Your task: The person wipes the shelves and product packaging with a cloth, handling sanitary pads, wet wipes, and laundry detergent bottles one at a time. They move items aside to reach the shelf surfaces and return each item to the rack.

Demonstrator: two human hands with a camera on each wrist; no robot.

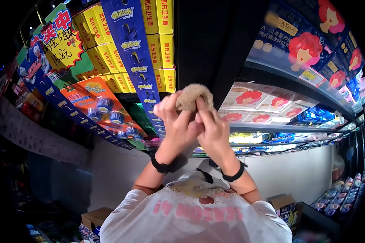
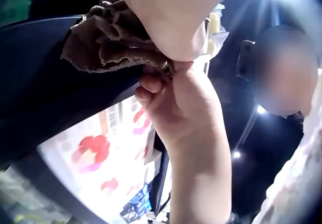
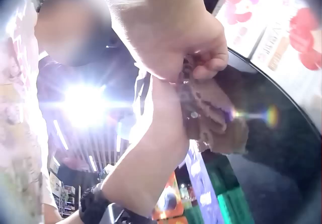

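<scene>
From here I see two hands, left hand [image 1: 176, 126] and right hand [image 1: 215, 129], gripping one crumpled brown cloth [image 1: 192, 92] near the shelf's [image 1: 288, 127] left edge.

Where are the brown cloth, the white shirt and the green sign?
Brown cloth [image 1: 190, 94]: head view, on its bunched top.
White shirt [image 1: 196, 214]: head view, on its front, among pink letters.
Green sign [image 1: 64, 47]: head view, on its yellow patch.
</scene>
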